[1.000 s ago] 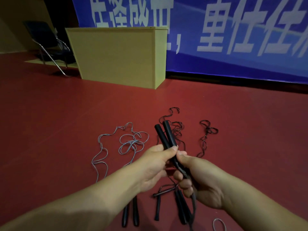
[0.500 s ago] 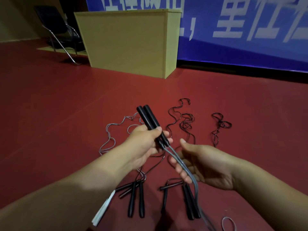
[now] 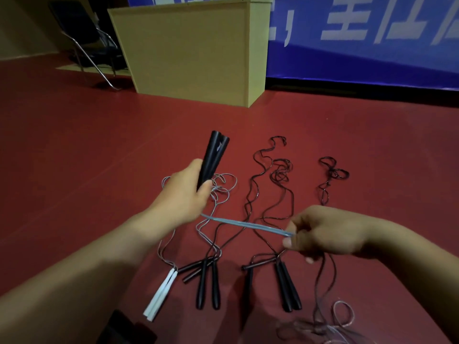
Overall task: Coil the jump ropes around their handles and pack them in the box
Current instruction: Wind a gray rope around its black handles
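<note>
My left hand (image 3: 185, 193) grips a pair of black handles (image 3: 213, 158), held upright above the red floor. A doubled grey-blue rope (image 3: 244, 224) runs taut from below that hand across to my right hand (image 3: 323, 232), which pinches it between thumb and fingers. The rope's slack hangs down from the right hand to a loose pile (image 3: 330, 324) at the lower right. Several other jump ropes lie on the floor below my hands: black handle pairs (image 3: 207, 281) (image 3: 288, 286) and one white handle pair (image 3: 161, 294), with thin cords trailing away.
A tall tan box (image 3: 196, 48) stands on the floor at the back, a black metal-framed chair (image 3: 84, 38) to its left. A blue banner (image 3: 372, 38) covers the back wall. A dark object (image 3: 124, 328) sits at the bottom edge.
My hands have moved apart. The left hand tipped the black handles upright and drew left; the right hand slid out along the rope to the right, pulling it taut.
</note>
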Available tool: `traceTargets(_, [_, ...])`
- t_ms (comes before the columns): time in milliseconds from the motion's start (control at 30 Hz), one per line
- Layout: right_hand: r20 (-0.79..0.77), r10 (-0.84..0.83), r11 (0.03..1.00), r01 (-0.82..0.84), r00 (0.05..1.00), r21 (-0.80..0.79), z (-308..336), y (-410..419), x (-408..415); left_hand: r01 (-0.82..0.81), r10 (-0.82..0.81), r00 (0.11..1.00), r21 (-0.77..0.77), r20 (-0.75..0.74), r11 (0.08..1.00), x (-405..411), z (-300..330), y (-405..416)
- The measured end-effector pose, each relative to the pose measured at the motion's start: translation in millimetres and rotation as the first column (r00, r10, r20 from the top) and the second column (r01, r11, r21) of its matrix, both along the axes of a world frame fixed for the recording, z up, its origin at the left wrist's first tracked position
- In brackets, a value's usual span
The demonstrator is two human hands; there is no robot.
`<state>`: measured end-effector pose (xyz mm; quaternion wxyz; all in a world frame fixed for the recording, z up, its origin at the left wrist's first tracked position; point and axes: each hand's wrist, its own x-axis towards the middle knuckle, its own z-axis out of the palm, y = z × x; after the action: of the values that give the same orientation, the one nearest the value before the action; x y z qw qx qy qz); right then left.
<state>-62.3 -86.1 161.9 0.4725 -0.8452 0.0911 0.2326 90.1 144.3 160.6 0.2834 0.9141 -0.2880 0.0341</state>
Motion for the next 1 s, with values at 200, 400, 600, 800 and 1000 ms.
traceTargets(200, [0.197,-0.147,0.985,0.161,0.969,-0.056,11,-18,-5,0.027,-0.087,0.831,-0.117,-0.549,0.993,-14,-1,8])
traceTargets(400, [0.187,-0.317,0.917,0.250,0.930,0.309,24,-16,-9,0.264,-0.331,0.483,-0.225,-0.811,0.938,-46,12,-4])
traceTargets(600, [0.264,-0.434,0.885,0.352,0.861,0.304,31,-15,-9,0.343,-0.428,0.420,-0.296,-0.801,0.891,-64,17,-15])
traceTargets(800, [0.309,-0.498,0.859,0.411,0.811,0.305,34,-19,-10,0.171,-0.419,0.368,-0.383,-0.830,0.908,-72,20,-22])
traceTargets(1000, [0.343,-0.518,0.849,0.425,0.783,0.313,37,-22,-17,0.145,-0.438,0.317,-0.413,-0.841,0.899,-77,24,-23])
